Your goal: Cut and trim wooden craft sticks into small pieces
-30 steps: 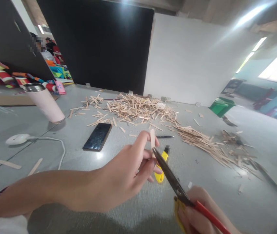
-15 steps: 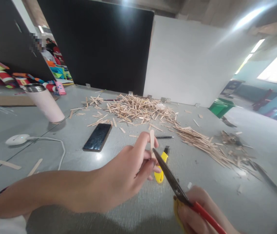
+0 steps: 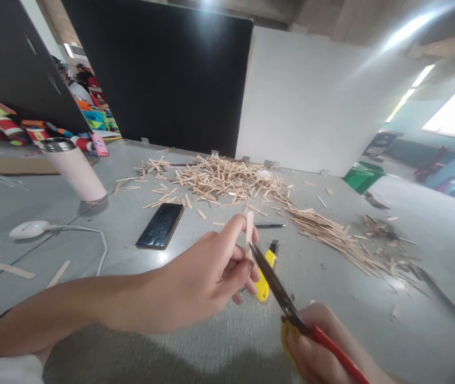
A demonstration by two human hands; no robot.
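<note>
My left hand (image 3: 215, 274) is closed on a wooden craft stick (image 3: 249, 226), which it holds nearly upright between thumb and fingers. In my right hand (image 3: 323, 341) is a pair of scissors (image 3: 281, 293) with red on the handle and dark blades. The blade tips meet the stick just above my left thumb. Some yellow material (image 3: 290, 341) shows at the handle under my right fingers. Behind the blades, a yellow utility knife (image 3: 265, 274) lies on the grey table (image 3: 211, 352). A dark pen-like stick (image 3: 269, 225) rests beyond my left fingertips.
A heap of craft sticks (image 3: 227, 178) lies at the back, and a bundle of longer strips (image 3: 331, 234) at the right. A phone (image 3: 160, 226), a pink tumbler (image 3: 76, 173) and a white corded device (image 3: 29, 230) stand or lie left. Black (image 3: 171, 74) and white panels (image 3: 307, 96) rise behind.
Both hands have shifted slightly left with the stick and scissors. The scissor tips remain at the stick. The other things on the table have not moved.
</note>
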